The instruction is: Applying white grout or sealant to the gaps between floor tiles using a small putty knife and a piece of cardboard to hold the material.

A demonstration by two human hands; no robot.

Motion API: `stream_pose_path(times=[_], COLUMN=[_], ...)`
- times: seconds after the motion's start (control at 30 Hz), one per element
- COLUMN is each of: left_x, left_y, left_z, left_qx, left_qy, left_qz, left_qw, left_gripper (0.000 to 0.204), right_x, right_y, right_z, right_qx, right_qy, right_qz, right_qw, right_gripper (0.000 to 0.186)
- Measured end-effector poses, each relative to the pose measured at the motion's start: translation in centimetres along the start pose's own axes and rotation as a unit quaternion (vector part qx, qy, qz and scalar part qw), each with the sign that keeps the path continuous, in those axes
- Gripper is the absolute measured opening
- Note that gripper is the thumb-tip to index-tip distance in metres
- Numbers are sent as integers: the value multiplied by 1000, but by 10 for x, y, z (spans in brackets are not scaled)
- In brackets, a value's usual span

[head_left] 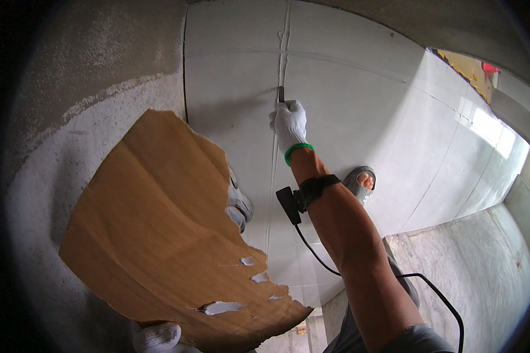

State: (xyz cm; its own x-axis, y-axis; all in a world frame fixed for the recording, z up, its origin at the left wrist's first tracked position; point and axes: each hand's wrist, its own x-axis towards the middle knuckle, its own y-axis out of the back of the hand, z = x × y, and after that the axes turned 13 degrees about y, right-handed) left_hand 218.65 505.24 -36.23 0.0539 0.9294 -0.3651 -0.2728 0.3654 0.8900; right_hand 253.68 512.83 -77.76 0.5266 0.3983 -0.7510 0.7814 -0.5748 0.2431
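My right hand (290,126), in a white knit glove with a green cuff, is closed round a small dark flat tool (281,94). The tool's end rests at a joint between pale floor tiles, where a raised whitish line of paste (283,53) runs away from me. At the lower left, my gloved left hand (159,336) grips the edge of a large torn brown cardboard sheet (153,212). Several smears of white paste (222,307) lie on the sheet near its ragged right edge. The cardboard hides part of the floor and of my left foot.
My feet in grey sandals (359,179) stand on the tiles (341,106) either side of the joint. A rough plastered wall (118,59) rises at the left. A black cable (441,294) runs from a device strapped to my right forearm. Sunlight falls at the right.
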Motion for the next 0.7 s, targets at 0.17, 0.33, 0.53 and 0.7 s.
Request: stream_pose_path(times=[0.17, 0.33, 0.53, 0.7], left_x=[-1, 4, 15, 17], left_y=[-2, 10, 10, 7], left_z=[7, 16, 16, 12], left_qx=[-127, 62, 69, 83], left_qy=[206, 54, -38, -107], left_qz=[71, -52, -36, -7], left_qw=[968, 995, 996, 991], left_gripper=[85, 84, 54, 24], right_x=[-1, -17, -28, -36], right_y=[8, 6, 11, 13], right_z=[11, 16, 29, 43], right_qx=[2, 9, -15, -25], right_qy=[-1, -21, -30, -21], right_qz=[4, 6, 10, 4], right_qw=[1000, 1000, 999, 999], right_gripper=[15, 20, 20, 20])
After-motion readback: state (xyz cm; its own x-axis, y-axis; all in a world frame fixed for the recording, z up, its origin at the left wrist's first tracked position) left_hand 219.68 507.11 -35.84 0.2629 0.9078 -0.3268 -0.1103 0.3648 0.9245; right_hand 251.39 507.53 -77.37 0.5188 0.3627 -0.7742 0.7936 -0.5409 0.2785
